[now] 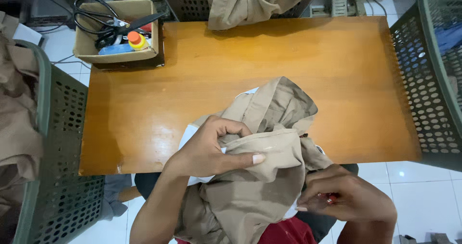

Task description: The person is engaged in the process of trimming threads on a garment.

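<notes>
Khaki garment [269, 152] bunched at the near edge of the wooden table [298, 65], both hands on it.

The left hand [211, 150] clamps a fold, thumb pressed flat across the cloth; the right hand [349, 196] pinches the lower edge, something small and red in its fingers. Green perforated baskets [67, 128] flank the table; a cardboard box [118, 32] with scissors [115, 22] sits far left.

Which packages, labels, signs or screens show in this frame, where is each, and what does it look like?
Open brown cardboard box: far left corner of the wooden table, rectangular, holding black-handled scissors and a small bottle with an orange cap.
White fabric label: at the collar of the khaki garment that the left hand grips, small and flat.
No signs or screens.
</notes>
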